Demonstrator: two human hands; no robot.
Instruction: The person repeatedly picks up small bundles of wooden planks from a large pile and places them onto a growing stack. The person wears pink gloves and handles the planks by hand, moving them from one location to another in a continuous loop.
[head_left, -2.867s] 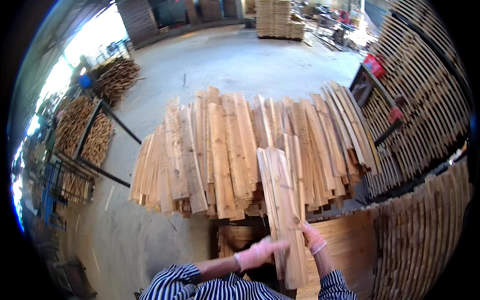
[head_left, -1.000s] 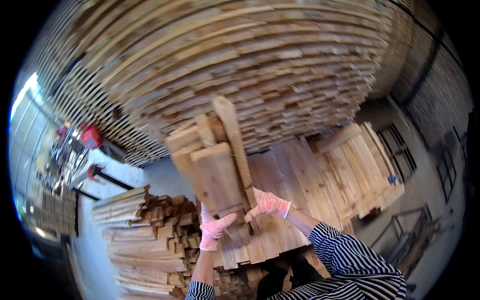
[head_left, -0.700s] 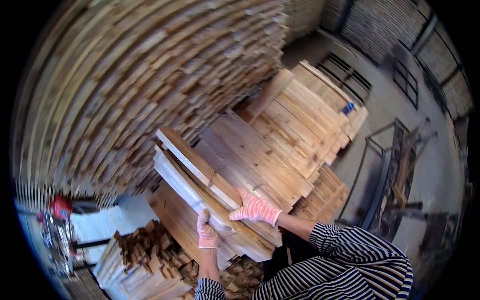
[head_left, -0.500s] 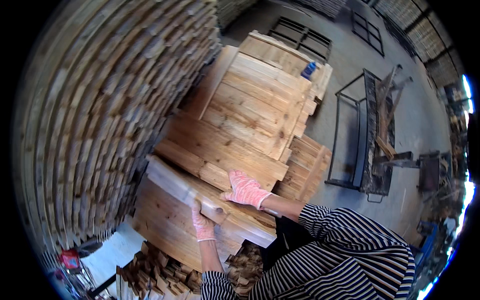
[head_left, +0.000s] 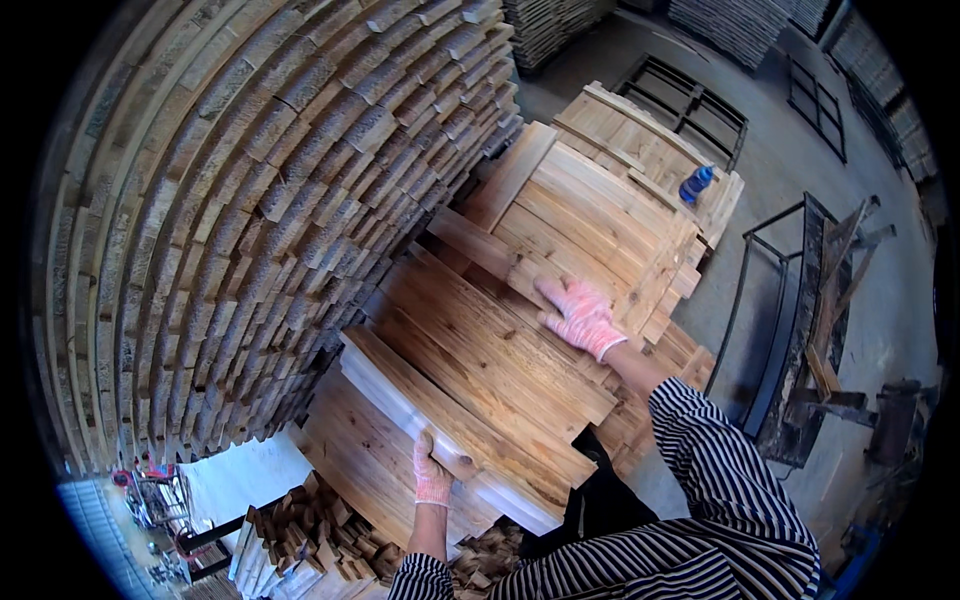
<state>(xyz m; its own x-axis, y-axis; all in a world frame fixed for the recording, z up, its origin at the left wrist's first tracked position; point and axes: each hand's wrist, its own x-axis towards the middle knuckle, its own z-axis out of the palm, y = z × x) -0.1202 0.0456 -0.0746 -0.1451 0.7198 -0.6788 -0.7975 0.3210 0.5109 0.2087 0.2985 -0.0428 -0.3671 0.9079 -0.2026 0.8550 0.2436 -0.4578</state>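
Note:
Both my hands wear pink-and-white gloves with tan fingertips. My right hand (head_left: 578, 316) is out over the stacked boards, its fingers and thumb laid across a narrow wooden plank (head_left: 478, 247). That plank lies slantwise over the far part of the stack, and the hand covers its right part. Nearer to me, my left hand (head_left: 432, 474) has its fingers closed at the pale near edge of a thick wooden board (head_left: 385, 392); its underside grip is hidden. Between the hands lie several wide planks (head_left: 480, 345), side by side. Below the left hand is another broad wooden panel (head_left: 350, 435).
A tall stack of rough-ended boards (head_left: 270, 200) rises close on the left. A blue bottle (head_left: 695, 185) stands on the far boards. Black metal frames (head_left: 685, 105) and a metal stand (head_left: 785, 330) are on the floor. Wood offcuts (head_left: 320, 530) are heaped at lower left.
My right hand has moved away from me, and the narrow plank now lies farther up the stack. My left hand stays at the near board's edge. The whole view has shifted.

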